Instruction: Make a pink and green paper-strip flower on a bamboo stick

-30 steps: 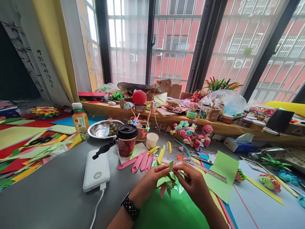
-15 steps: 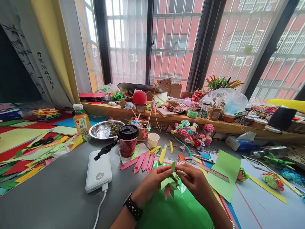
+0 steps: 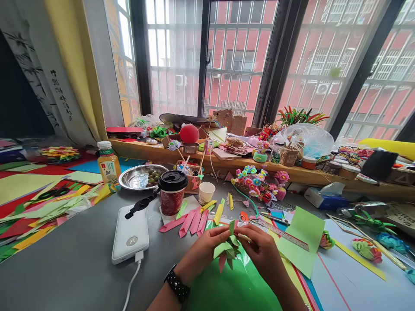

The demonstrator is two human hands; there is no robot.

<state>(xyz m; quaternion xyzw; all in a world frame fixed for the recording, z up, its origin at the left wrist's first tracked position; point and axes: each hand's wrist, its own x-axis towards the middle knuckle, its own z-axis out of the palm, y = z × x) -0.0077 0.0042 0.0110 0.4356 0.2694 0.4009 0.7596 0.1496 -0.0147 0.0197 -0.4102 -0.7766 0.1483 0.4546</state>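
Between my two hands is a folded-paper flower (image 3: 228, 251) with pointed green petals and a pink tip hanging below. My left hand (image 3: 205, 247) pinches it from the left side, and a green paper strip stands up by the thumb. The fingers of my right hand (image 3: 262, 247) are closed at the flower's upper right edge. A small pale piece shows at those fingertips, too small to name. Beneath the hands lies a shiny green sheet (image 3: 227, 287). Folded pink paper strips (image 3: 191, 221) and a yellow strip (image 3: 219, 211) lie just beyond the left hand.
A lidded red cup (image 3: 171, 198), a paper cup (image 3: 206, 193) and a white power bank (image 3: 131, 233) with a cable stand left. A ruler (image 3: 285, 235) and green paper (image 3: 306, 237) lie right. Behind are a metal plate (image 3: 129, 177), a juice bottle (image 3: 109, 166) and small flowers (image 3: 254, 179).
The whole view has shifted slightly, with the table things a little further left. Both hands keep hold of the paper flower, with only small finger movements.
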